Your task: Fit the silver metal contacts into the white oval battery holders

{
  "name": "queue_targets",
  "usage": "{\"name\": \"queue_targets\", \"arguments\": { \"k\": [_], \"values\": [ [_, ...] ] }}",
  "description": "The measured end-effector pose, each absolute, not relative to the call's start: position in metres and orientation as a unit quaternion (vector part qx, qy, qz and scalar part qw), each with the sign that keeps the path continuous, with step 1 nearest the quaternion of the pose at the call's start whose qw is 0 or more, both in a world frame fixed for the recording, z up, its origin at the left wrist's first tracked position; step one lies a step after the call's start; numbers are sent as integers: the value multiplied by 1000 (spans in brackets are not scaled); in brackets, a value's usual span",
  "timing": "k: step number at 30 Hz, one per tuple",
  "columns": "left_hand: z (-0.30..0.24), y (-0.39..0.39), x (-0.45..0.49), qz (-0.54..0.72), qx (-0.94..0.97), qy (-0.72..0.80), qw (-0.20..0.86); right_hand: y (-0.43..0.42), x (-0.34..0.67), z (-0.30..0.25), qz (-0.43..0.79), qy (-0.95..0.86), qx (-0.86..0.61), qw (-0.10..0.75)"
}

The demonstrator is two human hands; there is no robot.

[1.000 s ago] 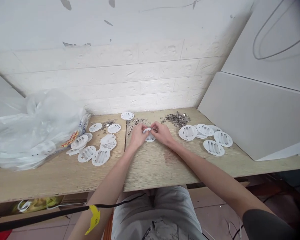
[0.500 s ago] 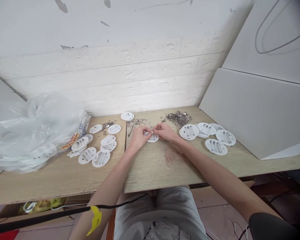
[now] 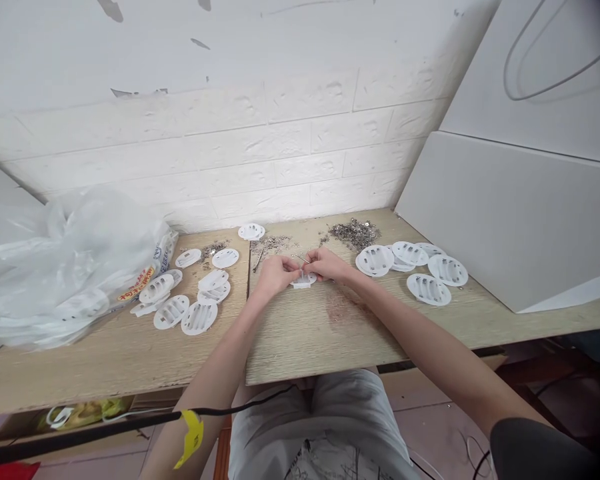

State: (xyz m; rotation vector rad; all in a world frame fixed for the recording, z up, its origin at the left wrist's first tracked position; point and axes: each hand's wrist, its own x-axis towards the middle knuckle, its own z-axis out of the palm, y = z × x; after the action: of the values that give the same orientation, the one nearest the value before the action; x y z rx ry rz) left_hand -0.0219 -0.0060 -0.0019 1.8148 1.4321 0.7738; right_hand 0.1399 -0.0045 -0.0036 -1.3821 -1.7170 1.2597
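A round white plastic plate (image 3: 304, 281) with slots lies on the table in front of me, partly covered by my fingers. My left hand (image 3: 279, 273) is closed in a pinch at its upper left edge; what is between the fingertips is too small to make out. On the other side, my right hand (image 3: 327, 265) is closed round a thin metal tool (image 3: 301, 258), whose shaft sticks out up and to the left. Its fingertips are over the plate's right edge, close to the left fingertips. Small metal parts (image 3: 276, 245) are scattered just beyond my hands.
To the right lie several slotted white plates (image 3: 429, 289) and a heap of small metal parts (image 3: 355, 232). More plates (image 3: 200, 317) lie left, beside a plastic bag (image 3: 75, 267). Another thin metal tool (image 3: 258, 260) rests near the board seam. A black cable (image 3: 230, 412) crosses below the table edge.
The view has shifted slightly. My hands stay at the same plate, with the fingertips a little lower on it, and more of the plate's near edge shows.
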Motion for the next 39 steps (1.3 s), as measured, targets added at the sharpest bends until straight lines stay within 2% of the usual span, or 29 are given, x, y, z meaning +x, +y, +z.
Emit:
{"name": "queue_targets", "arguments": {
  "k": [7, 13, 18, 24, 33, 39],
  "values": [
    [2, -8, -21, 270, 702, 559, 350, -1, 140, -8, 479, -635, -536, 283],
    [-5, -5, -24, 302, 687, 544, 376, -2, 139, -8, 487, -631, -527, 294],
    [-7, -6, -23, 353, 647, 517, 437, -4, 139, -5, 501, -617, -521, 311],
    [3, -11, -18, 427, 571, 504, 488, 3, 145, -10, 481, -627, -537, 293],
    [0, -9, -16, 479, 526, 449, 541, 11, 146, -20, 492, -606, -522, 345],
    [1, -6, -18, 494, 463, 363, 640, 6, 147, -7, 544, -544, -516, 377]
  ]
}}
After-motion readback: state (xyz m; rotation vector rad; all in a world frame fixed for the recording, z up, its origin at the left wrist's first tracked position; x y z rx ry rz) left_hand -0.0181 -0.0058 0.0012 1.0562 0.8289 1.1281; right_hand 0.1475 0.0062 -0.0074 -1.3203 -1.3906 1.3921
